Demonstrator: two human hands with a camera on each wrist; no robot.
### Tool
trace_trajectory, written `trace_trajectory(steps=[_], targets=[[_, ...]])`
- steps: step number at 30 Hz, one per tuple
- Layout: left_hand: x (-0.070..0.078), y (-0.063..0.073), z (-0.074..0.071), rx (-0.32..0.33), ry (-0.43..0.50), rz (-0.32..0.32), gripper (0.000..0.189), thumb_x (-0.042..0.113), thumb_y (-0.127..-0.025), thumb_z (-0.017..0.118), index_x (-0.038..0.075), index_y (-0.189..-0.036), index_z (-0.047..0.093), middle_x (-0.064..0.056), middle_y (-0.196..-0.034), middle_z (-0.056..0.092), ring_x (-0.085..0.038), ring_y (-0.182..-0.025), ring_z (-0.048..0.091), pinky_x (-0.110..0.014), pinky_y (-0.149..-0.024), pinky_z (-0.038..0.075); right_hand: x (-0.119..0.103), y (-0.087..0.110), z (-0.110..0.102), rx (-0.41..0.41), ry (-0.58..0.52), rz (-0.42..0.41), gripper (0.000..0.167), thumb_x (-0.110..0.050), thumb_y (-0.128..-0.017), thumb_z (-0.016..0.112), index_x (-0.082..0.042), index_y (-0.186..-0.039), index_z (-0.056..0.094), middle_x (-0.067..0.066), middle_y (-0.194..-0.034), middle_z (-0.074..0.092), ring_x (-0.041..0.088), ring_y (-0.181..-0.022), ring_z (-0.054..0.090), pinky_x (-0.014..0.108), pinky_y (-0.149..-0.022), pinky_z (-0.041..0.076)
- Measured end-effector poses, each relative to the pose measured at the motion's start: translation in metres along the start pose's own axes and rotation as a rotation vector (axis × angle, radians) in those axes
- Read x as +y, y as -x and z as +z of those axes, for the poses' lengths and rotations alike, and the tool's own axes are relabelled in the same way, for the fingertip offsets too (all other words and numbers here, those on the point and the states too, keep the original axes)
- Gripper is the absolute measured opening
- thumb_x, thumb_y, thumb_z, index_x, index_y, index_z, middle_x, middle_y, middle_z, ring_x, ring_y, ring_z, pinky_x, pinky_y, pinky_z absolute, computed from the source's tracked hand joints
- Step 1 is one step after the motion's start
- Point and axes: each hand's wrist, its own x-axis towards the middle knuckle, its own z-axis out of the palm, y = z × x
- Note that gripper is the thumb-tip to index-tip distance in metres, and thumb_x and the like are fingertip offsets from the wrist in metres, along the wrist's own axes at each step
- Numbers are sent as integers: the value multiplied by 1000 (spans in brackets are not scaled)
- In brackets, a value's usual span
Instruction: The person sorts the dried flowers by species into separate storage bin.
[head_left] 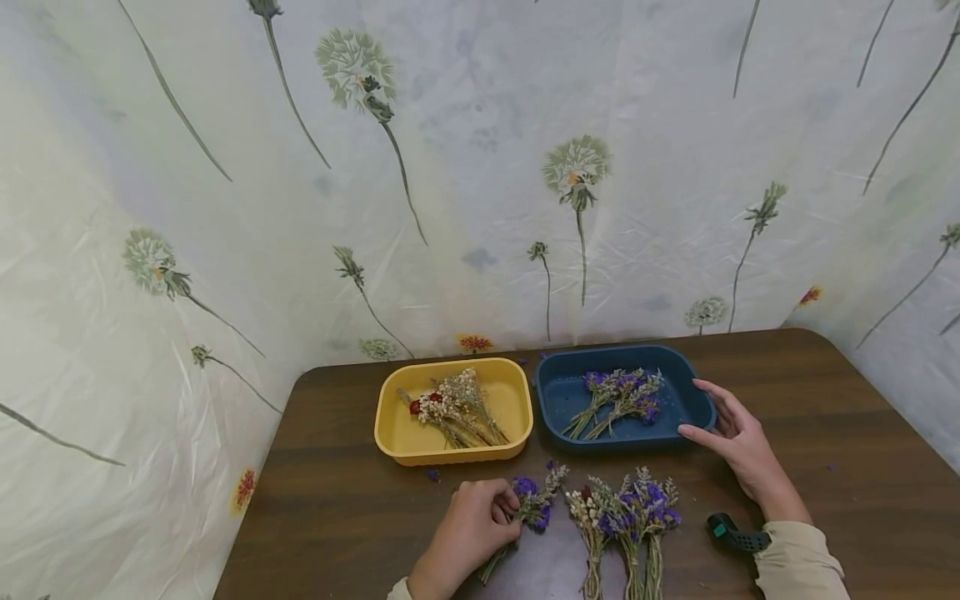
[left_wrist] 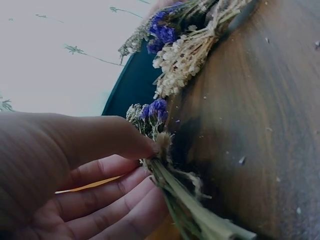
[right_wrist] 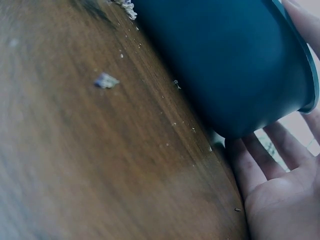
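Observation:
My left hand (head_left: 474, 527) pinches a small bunch of dried purple flowers (head_left: 536, 500) by its stems between thumb and fingers, low over the table. In the left wrist view the thumb lies by the twine tie (left_wrist: 165, 145), and the cut stems (left_wrist: 200, 210) point away from the flower heads. My right hand (head_left: 742, 446) holds the right end of the blue tray (head_left: 551, 400), thumb at the front corner and fingers along the end wall. Two bunches of purple flowers (head_left: 618, 400) lie inside that tray.
Left of the blue tray stands a yellow tray (head_left: 386, 417) with white and red dried bunches (head_left: 450, 404). Several tied bunches (head_left: 633, 517) lie at the front of the table. A dark wristband (head_left: 738, 535) is by the right sleeve. Petal bits (right_wrist: 106, 81) dot the wood.

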Motion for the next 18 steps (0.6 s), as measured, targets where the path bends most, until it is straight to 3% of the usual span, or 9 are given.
trace_trajectory(steps=[18], targets=[[11,0,-9,-25,59,2,14,3,-82,81,14,-85,72,6,-78,73,1,-60,63,-18,-60,53,-1,0,0,-2,-6,18,74,-18,-103,64,-28,-165,25,-12,-173,17,4,-160,10,-5,-101,26]])
